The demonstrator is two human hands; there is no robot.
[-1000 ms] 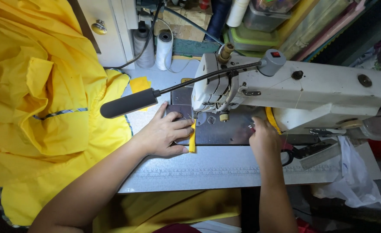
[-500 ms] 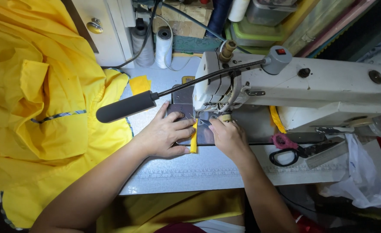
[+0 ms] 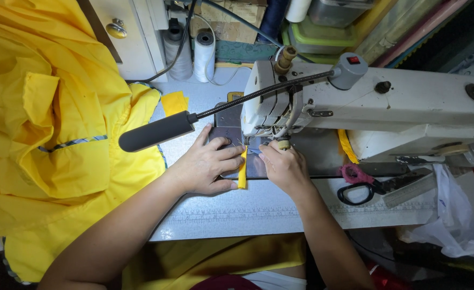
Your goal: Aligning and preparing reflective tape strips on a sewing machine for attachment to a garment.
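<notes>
Both hands press flat on a narrow yellow fabric strip (image 3: 242,171): left hand (image 3: 207,166) and right hand (image 3: 285,167) flank it under the white metal sewing machine (image 3: 387,110). Crumpled yellow cloth (image 3: 49,134) lies left; black-handled scissors (image 3: 376,186) lie right.

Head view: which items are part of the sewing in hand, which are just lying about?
In use:
- left hand pressing the yellow strip
- right hand guiding it
- sewing machine

Lying about:
- scissors
- yellow garment pile
- thread cones
- small yellow scrap
- white plastic bag
</notes>
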